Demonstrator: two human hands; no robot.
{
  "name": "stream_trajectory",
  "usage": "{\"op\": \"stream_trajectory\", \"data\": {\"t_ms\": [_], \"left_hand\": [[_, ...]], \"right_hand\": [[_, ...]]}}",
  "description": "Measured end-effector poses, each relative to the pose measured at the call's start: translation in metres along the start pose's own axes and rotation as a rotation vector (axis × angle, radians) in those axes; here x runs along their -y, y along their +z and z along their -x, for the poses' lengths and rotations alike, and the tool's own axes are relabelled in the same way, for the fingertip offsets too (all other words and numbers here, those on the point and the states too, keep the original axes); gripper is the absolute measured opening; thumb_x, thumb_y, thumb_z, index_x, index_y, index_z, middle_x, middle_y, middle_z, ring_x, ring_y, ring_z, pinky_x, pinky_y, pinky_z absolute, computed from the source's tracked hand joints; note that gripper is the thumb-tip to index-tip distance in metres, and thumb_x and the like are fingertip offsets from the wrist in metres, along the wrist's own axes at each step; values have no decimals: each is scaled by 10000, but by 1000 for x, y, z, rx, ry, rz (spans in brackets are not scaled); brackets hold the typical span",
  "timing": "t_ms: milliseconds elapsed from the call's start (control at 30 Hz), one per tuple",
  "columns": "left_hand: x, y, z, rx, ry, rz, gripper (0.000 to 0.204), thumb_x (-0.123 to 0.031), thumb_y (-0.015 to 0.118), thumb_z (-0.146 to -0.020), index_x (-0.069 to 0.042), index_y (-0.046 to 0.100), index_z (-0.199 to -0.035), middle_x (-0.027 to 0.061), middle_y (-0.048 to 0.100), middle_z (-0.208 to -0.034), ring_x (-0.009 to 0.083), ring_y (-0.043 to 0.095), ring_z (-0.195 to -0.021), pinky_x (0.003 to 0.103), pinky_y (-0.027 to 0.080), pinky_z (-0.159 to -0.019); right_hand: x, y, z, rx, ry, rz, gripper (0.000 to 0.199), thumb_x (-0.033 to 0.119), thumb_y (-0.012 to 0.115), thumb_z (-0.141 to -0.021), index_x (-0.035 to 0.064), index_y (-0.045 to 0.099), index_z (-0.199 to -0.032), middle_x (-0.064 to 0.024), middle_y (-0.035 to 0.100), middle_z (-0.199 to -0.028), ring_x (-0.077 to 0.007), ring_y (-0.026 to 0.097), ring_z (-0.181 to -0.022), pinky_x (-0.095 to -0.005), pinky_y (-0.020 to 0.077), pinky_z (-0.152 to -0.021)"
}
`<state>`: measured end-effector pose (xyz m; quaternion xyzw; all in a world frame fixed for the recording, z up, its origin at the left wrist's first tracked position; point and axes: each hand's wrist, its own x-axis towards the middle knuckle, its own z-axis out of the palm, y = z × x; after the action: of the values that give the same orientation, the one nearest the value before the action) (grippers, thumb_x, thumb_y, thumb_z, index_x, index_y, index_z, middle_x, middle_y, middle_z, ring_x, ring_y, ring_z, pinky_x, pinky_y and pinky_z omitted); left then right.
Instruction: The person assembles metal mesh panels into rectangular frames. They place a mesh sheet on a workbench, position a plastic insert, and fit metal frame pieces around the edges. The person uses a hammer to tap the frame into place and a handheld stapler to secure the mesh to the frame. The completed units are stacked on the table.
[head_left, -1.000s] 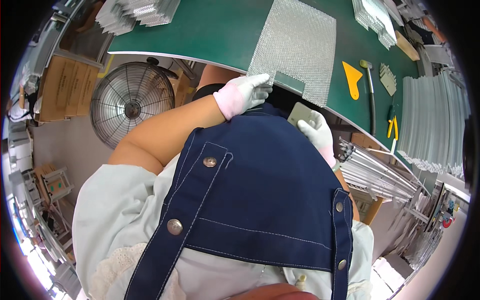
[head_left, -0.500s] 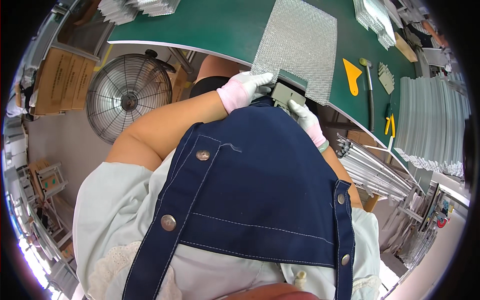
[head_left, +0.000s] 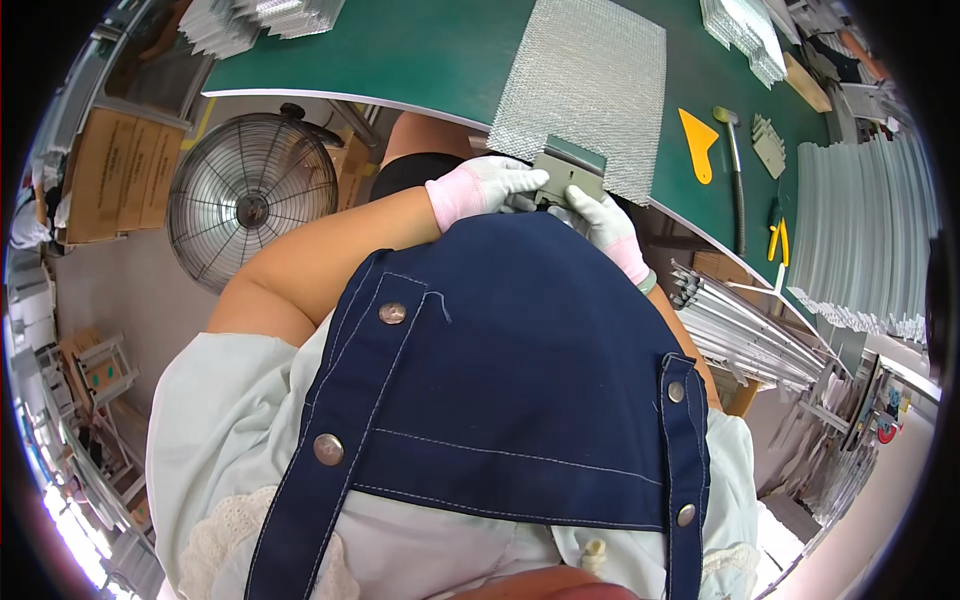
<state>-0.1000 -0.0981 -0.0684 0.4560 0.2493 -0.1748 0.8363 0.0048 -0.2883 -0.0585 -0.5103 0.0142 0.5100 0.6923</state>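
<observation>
Both hands wear white gloves with pink cuffs and meet just beyond my navy apron. Between them is a flat grey-green bracket [head_left: 570, 182] with small slots in its face and a darker grey raised strip along its far edge. My left hand [head_left: 492, 187] grips its left side, fingers stretched toward it and the lower ones partly hidden. My right hand [head_left: 603, 222] pinches its near right edge, with a finger on the face. A silver mesh sheet [head_left: 592, 80] lies on the green table [head_left: 420, 60], and the bracket overlaps its near edge.
Right of the sheet lie a yellow scraper [head_left: 697, 146], a hammer [head_left: 734, 175], grey-green pieces [head_left: 768, 147] and yellow-handled pliers [head_left: 778, 240]. Stacked grey strips [head_left: 860, 235] stand at far right. A floor fan [head_left: 252, 205] and cardboard boxes [head_left: 125, 170] are on the left.
The bracket has tipped and moved slightly away from my body, so more of its face shows. Both hands still hold it. The whole view has shifted a little.
</observation>
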Motion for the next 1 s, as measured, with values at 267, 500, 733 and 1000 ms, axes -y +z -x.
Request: {"op": "stream_trajectory", "data": {"t_ms": [267, 500, 733, 1000], "left_hand": [[9, 6, 1, -45, 51, 230, 274, -262, 655, -990, -20, 615, -1113, 51, 635, -961, 105, 590, -779, 282, 552, -729], [1, 20, 1, -162, 78, 141, 416, -336, 669, -978, 16, 599, -1189, 83, 651, -999, 106, 607, -827, 272, 544, -750], [-107, 22, 43, -173, 177, -1213, 474, -452, 572, -973, -11, 728, -1052, 107, 741, -988, 226, 687, -898, 342, 531, -746], [-110, 1, -81, -211, 909, -1989, 676, -629, 587, -882, -306, 499, -1469, 113, 346, -1600, 404, 245, -1484, 566, 171, -1208]], "right_hand": [[2, -30, 2, 94, -95, -294, 358, 299, 629, -998, 43, 575, -1241, -97, 659, -1180, -176, 632, -971, -269, 489, -746], [8, -25, 3, -199, -182, 156, 468, 401, 628, -990, 17, 579, -1254, -94, 656, -1145, -169, 612, -858, -288, 510, -728], [11, -28, 21, 30, 122, 177, 523, 421, 640, -980, -35, 568, -1226, -107, 610, -1078, -186, 591, -917, -301, 509, -826], [-7, -5, -10, -64, 125, 190, 388, 415, 694, -950, 34, 680, -1021, 15, 609, -777, -35, 509, -625, -182, 440, -589]]}}
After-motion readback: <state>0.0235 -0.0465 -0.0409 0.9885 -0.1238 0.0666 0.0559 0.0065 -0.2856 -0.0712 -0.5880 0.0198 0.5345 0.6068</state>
